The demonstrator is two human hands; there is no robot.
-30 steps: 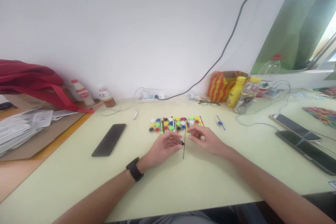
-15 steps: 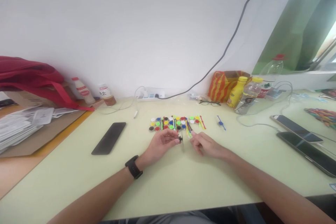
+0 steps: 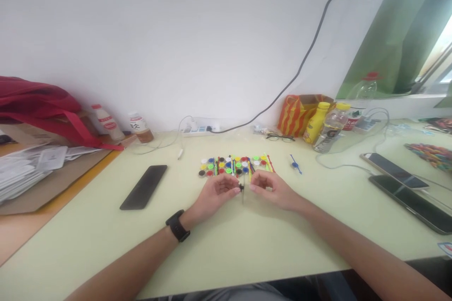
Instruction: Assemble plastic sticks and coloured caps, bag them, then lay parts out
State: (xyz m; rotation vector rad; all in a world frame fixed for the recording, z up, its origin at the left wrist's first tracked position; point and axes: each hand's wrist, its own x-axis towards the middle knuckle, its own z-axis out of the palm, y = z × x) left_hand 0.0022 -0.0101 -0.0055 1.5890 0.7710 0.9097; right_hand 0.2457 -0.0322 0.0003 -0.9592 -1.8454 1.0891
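Observation:
My left hand [image 3: 221,191] pinches a small black spinner [image 3: 242,187] between thumb and fingertips. A thin, blurred bar stands across the spinner's outer side. Close to its right is my right hand [image 3: 270,189], with thumb and forefinger brought together and the other fingers curled; whatever may be between those tips is too small to make out. Just beyond both hands lie rows of round coloured discs [image 3: 221,170] in white, blue, yellow, green, red and black. Coloured arrow pieces [image 3: 270,163] lie among them. Apart on the right lies a blue arrow spinner [image 3: 295,165].
A black phone [image 3: 143,187] lies on the left, with papers [image 3: 31,174] beyond it. Bottles [image 3: 332,128], a striped bag [image 3: 294,115] and glasses [image 3: 280,138] stand or lie along the wall. More phones [image 3: 411,202] and a cable are at the right.
My right hand has drawn its forefinger back to the thumb and come nearer the spinner. The left hand keeps its hold, and the view has shifted slightly.

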